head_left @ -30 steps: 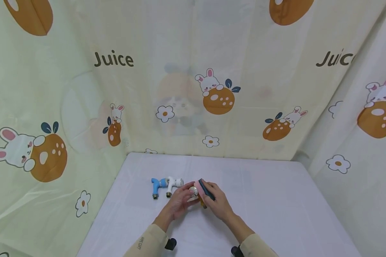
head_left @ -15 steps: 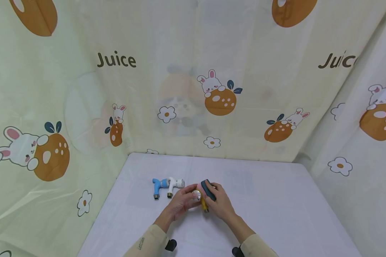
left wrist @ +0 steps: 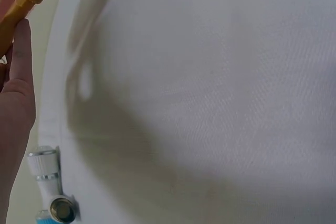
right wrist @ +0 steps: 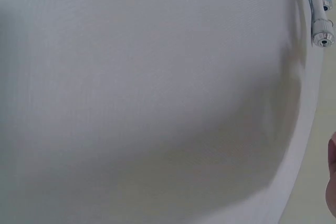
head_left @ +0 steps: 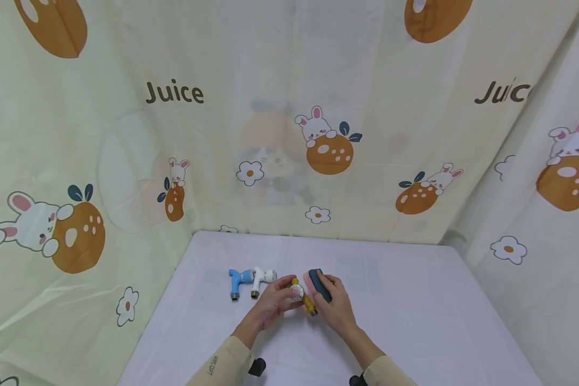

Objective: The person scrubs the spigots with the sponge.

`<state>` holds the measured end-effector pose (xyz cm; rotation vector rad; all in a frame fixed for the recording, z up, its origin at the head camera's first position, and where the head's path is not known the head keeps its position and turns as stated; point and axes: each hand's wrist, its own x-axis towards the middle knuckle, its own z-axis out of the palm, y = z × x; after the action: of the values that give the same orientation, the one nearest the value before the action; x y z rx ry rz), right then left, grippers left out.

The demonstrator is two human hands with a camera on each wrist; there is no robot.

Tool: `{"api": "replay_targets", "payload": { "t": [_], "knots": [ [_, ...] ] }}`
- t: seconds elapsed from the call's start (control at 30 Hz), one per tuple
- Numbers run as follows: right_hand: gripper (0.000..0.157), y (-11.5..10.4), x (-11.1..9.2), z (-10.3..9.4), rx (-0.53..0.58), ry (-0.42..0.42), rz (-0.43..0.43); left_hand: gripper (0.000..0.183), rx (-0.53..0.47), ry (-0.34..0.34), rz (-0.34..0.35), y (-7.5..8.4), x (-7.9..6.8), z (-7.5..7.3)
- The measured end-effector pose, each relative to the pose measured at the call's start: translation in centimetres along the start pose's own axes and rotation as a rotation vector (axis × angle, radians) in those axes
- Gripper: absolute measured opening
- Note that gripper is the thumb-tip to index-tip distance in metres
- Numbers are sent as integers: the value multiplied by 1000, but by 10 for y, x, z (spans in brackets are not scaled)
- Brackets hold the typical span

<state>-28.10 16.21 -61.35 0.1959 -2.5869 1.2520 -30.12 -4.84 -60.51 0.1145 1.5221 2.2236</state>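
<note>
My left hand grips a yellow tap by its round silvery knob end, above the table. The tap's threaded metal end points down toward me. In the left wrist view, one finger lies along the yellow body. Just to the right, my right hand holds a sponge, dark blue-grey on one side and pink on the other. The pink side faces the tap; whether they touch I cannot tell. Only a bit of the right hand shows in the right wrist view, and the sponge is outside it.
Beyond my left hand, a white tap and a blue tap lie side by side on the white-covered table. A printed curtain hangs behind the table and along its sides.
The sponge and my right hand have shifted to the right, showing more of the yellow tap. The tap has turned a little in my left hand. The other taps stay put.
</note>
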Motion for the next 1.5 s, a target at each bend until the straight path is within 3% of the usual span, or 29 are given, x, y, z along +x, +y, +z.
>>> {"api": "replay_targets", "payload": {
  "t": [0.3,0.57,0.7,0.87,1.1,1.3,1.5],
  "knots": [
    [48,-4,-3,-1,123,-10,-124,74,14,53,13,-3,3,-1],
    [53,-5,-5,1,66,9,-305,76,9,116,58,0,2,-2],
    [54,-6,-4,3,42,-12,-266,77,29,131,73,-1,2,-3],
    [54,-9,-2,5,39,-59,-141,78,76,158,83,-3,2,-4],
    [53,-11,2,6,-22,-92,-38,78,79,142,101,-5,2,-4],
    [52,-4,2,3,-126,-61,-31,76,124,106,114,-5,3,4],
    [52,4,-1,4,-193,-47,-76,78,172,131,98,-6,3,6]
  ]
}}
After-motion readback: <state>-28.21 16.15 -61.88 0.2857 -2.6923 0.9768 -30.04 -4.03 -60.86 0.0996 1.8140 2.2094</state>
